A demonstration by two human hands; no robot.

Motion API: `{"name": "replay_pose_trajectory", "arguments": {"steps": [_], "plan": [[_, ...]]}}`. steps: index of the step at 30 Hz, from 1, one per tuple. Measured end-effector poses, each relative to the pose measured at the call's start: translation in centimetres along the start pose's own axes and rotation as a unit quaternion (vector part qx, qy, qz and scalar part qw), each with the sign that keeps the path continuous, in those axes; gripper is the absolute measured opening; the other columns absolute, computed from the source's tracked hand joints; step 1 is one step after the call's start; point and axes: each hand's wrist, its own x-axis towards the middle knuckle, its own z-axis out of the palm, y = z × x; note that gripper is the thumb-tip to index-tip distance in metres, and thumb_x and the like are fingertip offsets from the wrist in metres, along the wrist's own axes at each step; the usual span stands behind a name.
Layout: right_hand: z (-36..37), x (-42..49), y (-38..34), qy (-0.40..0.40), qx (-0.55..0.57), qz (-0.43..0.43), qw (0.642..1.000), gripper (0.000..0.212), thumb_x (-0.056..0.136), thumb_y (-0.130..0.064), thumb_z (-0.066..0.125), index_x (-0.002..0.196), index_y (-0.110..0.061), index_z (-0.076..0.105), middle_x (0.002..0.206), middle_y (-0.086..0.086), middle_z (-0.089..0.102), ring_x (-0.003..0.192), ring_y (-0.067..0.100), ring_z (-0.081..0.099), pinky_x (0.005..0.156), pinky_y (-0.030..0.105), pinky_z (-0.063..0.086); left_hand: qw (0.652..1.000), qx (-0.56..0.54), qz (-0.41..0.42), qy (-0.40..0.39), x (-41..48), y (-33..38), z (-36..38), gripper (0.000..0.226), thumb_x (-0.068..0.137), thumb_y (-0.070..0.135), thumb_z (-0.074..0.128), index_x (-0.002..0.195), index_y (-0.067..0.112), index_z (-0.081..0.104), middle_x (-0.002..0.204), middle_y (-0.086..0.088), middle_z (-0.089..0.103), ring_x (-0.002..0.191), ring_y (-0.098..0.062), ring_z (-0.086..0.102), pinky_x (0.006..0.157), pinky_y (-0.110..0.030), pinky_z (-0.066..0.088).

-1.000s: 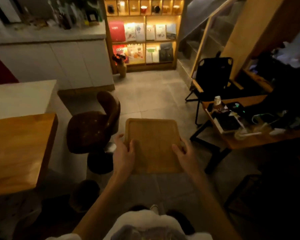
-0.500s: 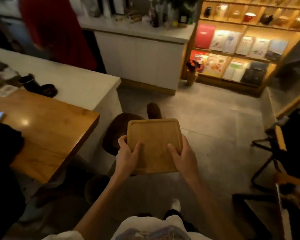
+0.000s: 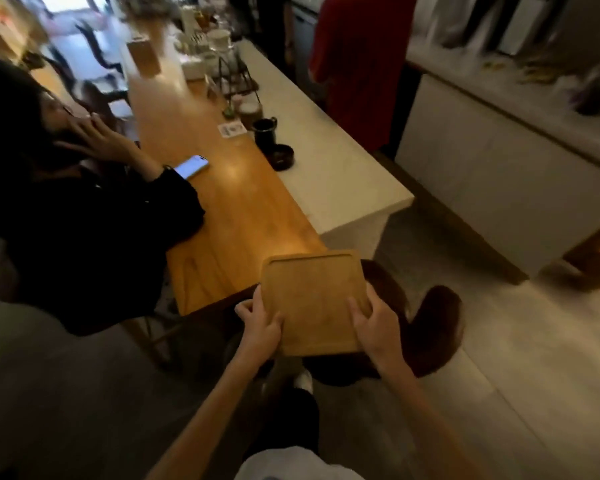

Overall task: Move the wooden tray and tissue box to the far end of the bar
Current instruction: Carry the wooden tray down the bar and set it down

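Note:
I hold a square wooden tray (image 3: 314, 299) flat in front of me, with nothing on it. My left hand (image 3: 258, 322) grips its left edge and my right hand (image 3: 373, 323) its right edge, thumbs on top. The tray hovers just past the near end of the long wooden bar (image 3: 229, 202), over a dark stool (image 3: 430, 327). A wooden box-like block (image 3: 143, 57) stands far down the bar; it is too blurred for me to tell whether it is the tissue box.
A person in black (image 3: 66, 216) sits at the bar's left side, an arm on the wood beside a phone (image 3: 191, 167). A dark mug (image 3: 264, 131), a dark dish (image 3: 283, 156) and cups stand along the white counter (image 3: 329, 168). Someone in red (image 3: 357, 64) stands behind it.
My view has swung left, from the shelves and floor to the length of the bar. The tray stays in both hands and is now near the bar's end.

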Motion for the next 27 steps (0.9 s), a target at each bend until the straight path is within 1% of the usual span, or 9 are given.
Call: {"name": "replay_pose_trajectory", "arguments": {"steps": [3,6,8,10,12,16,20,24,27], "plan": [[2.5,5.5,-0.9,-0.045,-0.024,-0.007,0.999,0.053,0.097,-0.041,0.053,0.144,-0.018,0.043,0.119,0.006,0.058,0.108,0.021,0.057,0.091,0.032,0.044,0.999,-0.004,-0.042,0.008,4.9,-0.1,-1.8,0.087,0.094,0.031,0.06,0.153,0.024,-0.003,0.147,-0.003,0.005,0.136,-0.03,0.024,0.114,-0.046,0.028],[5.4,10.4,-2.3,-0.085,-0.046,-0.001,0.995,0.052,0.094,-0.044,0.055,0.137,-0.015,0.051,0.113,0.006,0.055,0.103,0.02,0.056,0.088,0.034,0.047,0.998,0.003,-0.053,0.018,9.2,-0.6,-3.4,0.099,0.087,0.037,0.069,0.152,0.021,-0.004,0.148,-0.006,0.005,0.137,-0.032,0.021,0.113,-0.045,0.029],[7.1,12.6,-2.8,-0.105,-0.059,0.01,0.993,0.054,0.094,-0.041,0.058,0.137,-0.01,0.05,0.118,0.007,0.051,0.107,0.021,0.054,0.089,0.029,0.043,0.998,0.018,-0.052,0.034,11.2,-1.0,-4.0,0.101,0.086,0.035,0.071,0.152,0.019,-0.004,0.146,-0.007,0.007,0.136,-0.031,0.022,0.111,-0.044,0.03],[8.8,14.4,-3.1,-0.12,-0.072,0.023,0.99,0.061,0.094,-0.038,0.061,0.144,-0.007,0.043,0.124,0.008,0.047,0.113,0.021,0.049,0.094,0.028,0.039,0.997,0.029,-0.057,0.041,13.1,-1.6,-4.9,0.101,0.085,0.035,0.071,0.152,0.019,-0.004,0.145,-0.007,0.008,0.136,-0.031,0.022,0.11,-0.043,0.031],[10.0,15.6,-3.3,-0.138,-0.067,0.045,0.987,0.064,0.092,-0.035,0.063,0.146,-0.008,0.04,0.13,0.009,0.044,0.12,0.023,0.046,0.101,0.031,0.037,0.996,0.033,-0.079,0.037,14.4,-2.3,-5.6,0.103,0.084,0.037,0.072,0.152,0.02,-0.004,0.147,-0.006,0.007,0.137,-0.031,0.021,0.11,-0.043,0.031],[12.7,18.0,-2.7,-0.175,-0.054,0.06,0.981,0.064,0.088,-0.038,0.067,0.143,-0.013,0.047,0.137,0.004,0.047,0.129,0.024,0.046,0.106,0.038,0.04,0.993,0.035,-0.104,0.04,16.3,-3.6,-6.5,0.104,0.083,0.039,0.072,0.153,0.02,-0.002,0.149,-0.005,0.006,0.138,-0.031,0.022,0.111,-0.044,0.031],[14.1,19.3,-3.9,-0.175,-0.046,0.07,0.981,0.057,0.09,-0.029,0.067,0.141,-0.01,0.048,0.131,0.008,0.047,0.124,0.025,0.047,0.104,0.037,0.039,0.991,0.038,-0.098,0.081,17.7,-4.4,-7.0,0.098,0.085,0.039,0.07,0.154,0.022,0.002,0.149,-0.007,0.009,0.138,-0.032,0.02,0.111,-0.045,0.028],[15.5,20.5,-4.6,-0.168,-0.049,0.05,0.983,0.053,0.091,-0.029,0.066,0.138,-0.01,0.052,0.123,0.008,0.054,0.116,0.023,0.053,0.098,0.035,0.042,0.985,0.062,-0.107,0.119,18.5,-4.7,-7.0,0.099,0.084,0.042,0.07,0.154,0.021,0.002,0.149,-0.009,0.01,0.138,-0.032,0.019,0.11,-0.045,0.027],[16.3,21.2,-4.7,-0.158,-0.057,0.042,0.985,0.054,0.092,-0.027,0.064,0.142,-0.011,0.048,0.124,0.009,0.054,0.115,0.023,0.052,0.096,0.029,0.039,0.976,0.09,-0.126,0.15,19.2,-4.7,-6.8,0.1,0.083,0.045,0.07,0.154,0.021,0.004,0.149,-0.01,0.013,0.139,-0.033,0.016,0.111,-0.046,0.026]]}}
